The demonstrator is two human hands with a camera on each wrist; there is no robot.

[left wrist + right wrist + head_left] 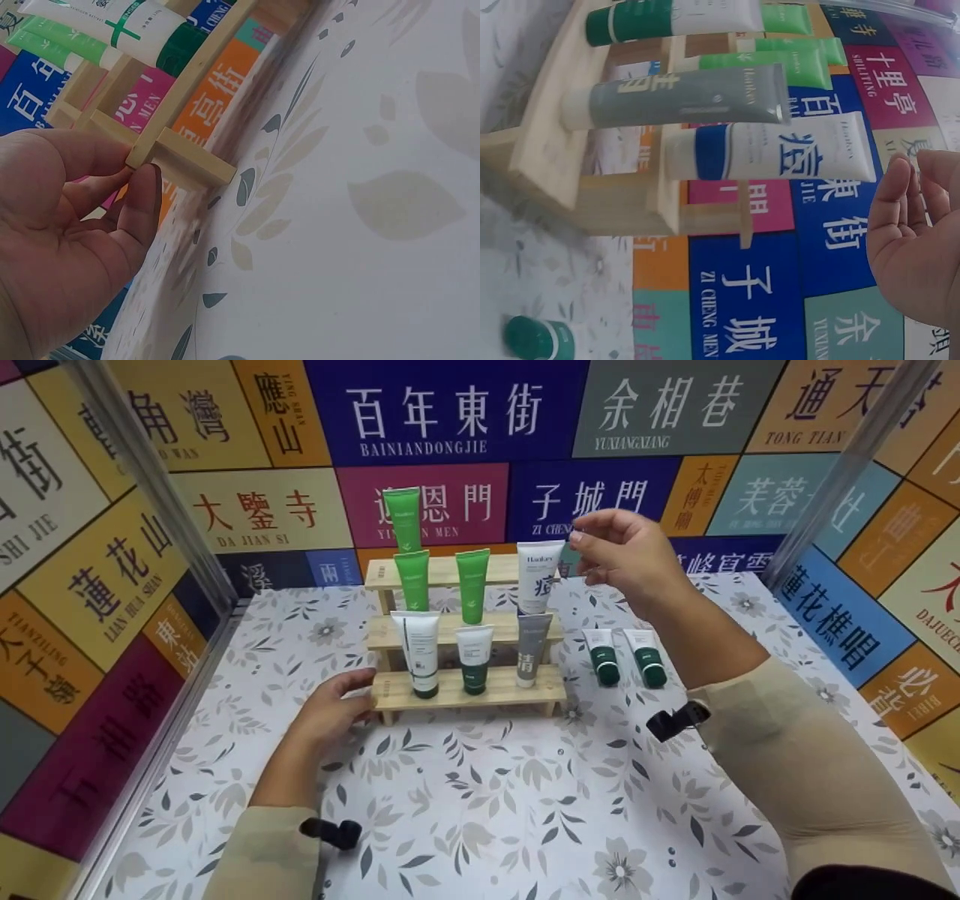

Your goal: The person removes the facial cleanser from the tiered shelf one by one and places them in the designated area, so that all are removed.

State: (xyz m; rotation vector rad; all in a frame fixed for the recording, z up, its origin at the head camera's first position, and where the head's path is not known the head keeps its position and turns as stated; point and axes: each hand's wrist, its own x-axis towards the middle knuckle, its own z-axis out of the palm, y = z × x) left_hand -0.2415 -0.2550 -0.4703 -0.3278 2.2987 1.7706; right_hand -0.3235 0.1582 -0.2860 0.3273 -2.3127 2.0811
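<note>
A three-step wooden rack (pixel 360 639) carries several tubes. My left hand (pixel 334 710) holds the left end of its lowest step; in the left wrist view the thumb and fingers of that hand (pixel 82 202) pinch the wooden corner (pixel 142 150). Beside the top of the white tube with blue lettering (pixel 537 577), which stands on the middle step, my right hand (pixel 630 559) is raised with bent fingers and nothing between them. The right wrist view shows a small gap between this tube (pixel 780 150) and the fingertips of the hand (pixel 919 232).
Two white-and-green tubes (pixel 602 657) lie side by side on the flowered cloth (pixel 480 810), right of the rack. Green tubes (pixel 472 585) stand on the upper steps, and a grey tube (pixel 532 649) is at the lowest step's right. Lettered panels surround the table.
</note>
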